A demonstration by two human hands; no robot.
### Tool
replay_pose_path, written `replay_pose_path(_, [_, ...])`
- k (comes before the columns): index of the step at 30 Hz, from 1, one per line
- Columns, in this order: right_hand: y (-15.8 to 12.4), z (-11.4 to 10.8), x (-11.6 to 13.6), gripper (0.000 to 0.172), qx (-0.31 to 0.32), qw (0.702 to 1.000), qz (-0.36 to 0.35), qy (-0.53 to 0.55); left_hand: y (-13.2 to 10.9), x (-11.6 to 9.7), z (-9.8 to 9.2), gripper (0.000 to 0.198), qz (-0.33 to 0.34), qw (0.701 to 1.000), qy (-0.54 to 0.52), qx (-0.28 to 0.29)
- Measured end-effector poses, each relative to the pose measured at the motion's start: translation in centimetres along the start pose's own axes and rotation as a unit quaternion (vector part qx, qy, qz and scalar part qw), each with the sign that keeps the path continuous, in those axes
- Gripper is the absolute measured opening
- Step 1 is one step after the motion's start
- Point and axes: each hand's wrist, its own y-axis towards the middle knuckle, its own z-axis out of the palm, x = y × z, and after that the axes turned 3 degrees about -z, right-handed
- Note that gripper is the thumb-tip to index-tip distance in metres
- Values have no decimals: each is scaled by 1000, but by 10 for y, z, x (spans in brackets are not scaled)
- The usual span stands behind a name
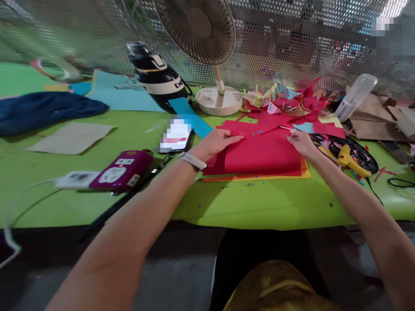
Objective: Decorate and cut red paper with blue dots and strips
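Note:
A sheet of red paper [262,151] lies in front of me, its near side bent over in a rounded, uncreased curve. My left hand [218,144] grips its upper left part, thumb stretched along the surface. At the upper right corner, my right hand [301,142] pinches the same sheet between thumb and fingers. Beneath it are more red sheets, with the edge of an orange-yellow sheet [304,172] poking out. A blue paper strip [191,116] reaches up to my left hand. Just beyond my right hand lie a light blue paper piece [304,127] and red scraps.
A phone [177,134], purple power strip [121,170] and black bottle [158,77] are on the left. Behind stands a fan [218,99] beside a pile of cut paper shapes [285,97]. A yellow glue gun [348,160] with a cord rests on a black tray [368,162] at right.

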Motion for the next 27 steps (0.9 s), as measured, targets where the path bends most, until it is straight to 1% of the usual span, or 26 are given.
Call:
replay_pose_path(3, [3, 0, -4, 29, 8, 999, -28, -44, 4, 8, 1, 39, 14, 998, 58, -20])
replay_pose_path(5, [7, -5, -2, 27, 19, 995, -44, -82, 8, 7, -3, 46, 25, 995, 99, -20])
replay_pose_path(7, [12, -9, 1, 27, 28, 991, -50, -119, 11, 4, -6, 48, 44, 989, 142, -19])
replay_pose_path(10, [17, -9, 6, 25, 27, 987, -37, -155, 18, 2, -6, 47, 72, 974, 212, -42])
replay_pose_path(13, [14, -1, 7, 22, 21, 977, -31, -211, 22, 4, -1, 44, 103, 946, 299, -69])
replay_pose_path(15, [10, 4, 7, 19, 23, 967, -44, -251, 21, 5, 3, 37, 116, 930, 341, -76])
replay_pose_path(18, [2, 10, 6, 18, 29, 951, -70, -300, 16, 3, 8, 29, 115, 919, 370, -76])
replay_pose_path(20, [-1, 12, 7, 22, 33, 944, -73, -320, 13, 0, 10, 25, 110, 913, 385, -70])
replay_pose_path(27, [-2, 14, 15, 46, 50, 930, -81, -356, 2, -11, 16, 19, 85, 893, 438, -62])
